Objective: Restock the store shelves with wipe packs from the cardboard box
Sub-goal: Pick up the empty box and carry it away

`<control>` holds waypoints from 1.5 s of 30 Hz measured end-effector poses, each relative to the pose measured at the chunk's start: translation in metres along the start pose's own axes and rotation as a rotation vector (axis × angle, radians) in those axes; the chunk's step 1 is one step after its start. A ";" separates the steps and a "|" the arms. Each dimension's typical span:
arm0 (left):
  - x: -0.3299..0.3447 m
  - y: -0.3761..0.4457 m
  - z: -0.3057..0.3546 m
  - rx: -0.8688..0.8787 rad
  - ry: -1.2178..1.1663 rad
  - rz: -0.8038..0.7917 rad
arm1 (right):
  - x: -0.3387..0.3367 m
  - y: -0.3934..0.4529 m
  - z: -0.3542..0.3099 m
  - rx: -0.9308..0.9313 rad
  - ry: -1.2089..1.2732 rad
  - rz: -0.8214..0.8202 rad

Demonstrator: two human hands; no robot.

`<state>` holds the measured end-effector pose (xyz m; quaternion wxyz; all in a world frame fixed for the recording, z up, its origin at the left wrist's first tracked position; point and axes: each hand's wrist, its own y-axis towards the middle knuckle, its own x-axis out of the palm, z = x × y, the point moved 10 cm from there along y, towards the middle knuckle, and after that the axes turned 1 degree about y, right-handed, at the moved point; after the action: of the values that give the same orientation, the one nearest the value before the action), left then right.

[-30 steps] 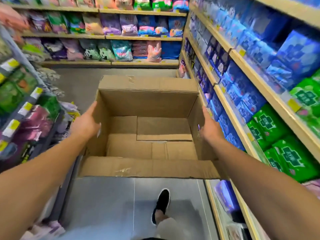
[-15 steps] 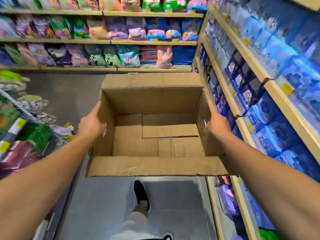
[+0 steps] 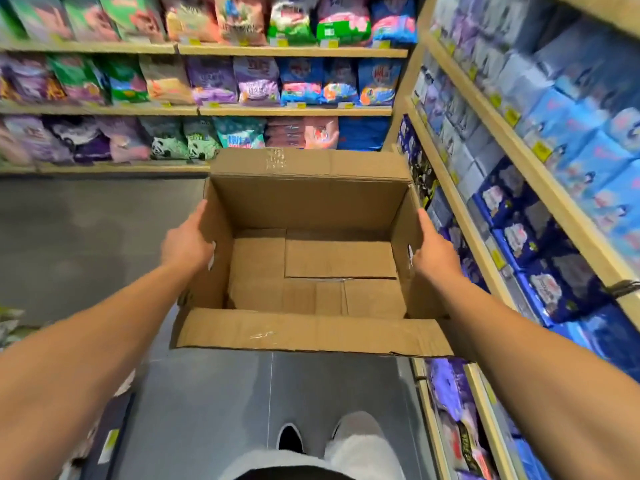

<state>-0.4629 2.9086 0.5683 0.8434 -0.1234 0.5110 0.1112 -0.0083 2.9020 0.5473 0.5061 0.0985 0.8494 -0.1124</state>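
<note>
An open brown cardboard box (image 3: 304, 202) is held in front of me above the aisle floor, flaps folded outward. Its inside shows only bare cardboard bottom flaps; no packs are in it. My left hand (image 3: 187, 242) grips the box's left wall. My right hand (image 3: 434, 252) grips its right wall. Wooden shelves on the right (image 3: 481, 216) carry blue and purple wipe packs (image 3: 519, 237) in tight rows.
Shelves across the aisle's far end (image 3: 194, 110) hold colourful soft packs on three levels. Grey floor (image 3: 86, 244) stretches to the left and below the box. My feet in black shoes (image 3: 289, 438) show at the bottom. More packs sit on low right shelves (image 3: 450, 403).
I have walked forward down the aisle with the box in both hands. The far shelves are nearer and the left-hand racks have slid out of view.
</note>
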 end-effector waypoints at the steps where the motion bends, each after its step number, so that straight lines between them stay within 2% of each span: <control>1: 0.003 0.020 0.010 0.002 0.003 -0.004 | 0.000 0.019 -0.003 0.003 -0.003 0.007; 10: 0.039 0.191 0.117 0.013 -0.019 0.017 | -0.008 0.220 -0.016 -0.012 0.036 0.045; 17: 0.064 0.298 0.187 -0.015 -0.027 0.020 | -0.026 0.361 -0.029 -0.024 -0.004 -0.008; 25: 0.103 0.430 0.217 -0.080 -0.053 0.004 | -0.003 0.498 -0.059 0.006 -0.056 -0.038; 36: 0.121 0.662 0.257 -0.058 -0.023 -0.039 | 0.040 0.692 -0.143 0.048 -0.090 -0.068; 41: 0.146 0.730 0.274 -0.074 0.009 -0.083 | 0.063 0.766 -0.149 0.037 -0.009 -0.097; 45: 0.185 0.773 0.290 -0.114 0.011 -0.125 | 0.090 0.821 -0.133 0.107 0.024 -0.160</control>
<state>-0.3797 3.7439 0.4605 0.8375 -0.2036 0.4996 0.0865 0.0689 3.7300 0.4544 0.4794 0.0585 0.8534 -0.1963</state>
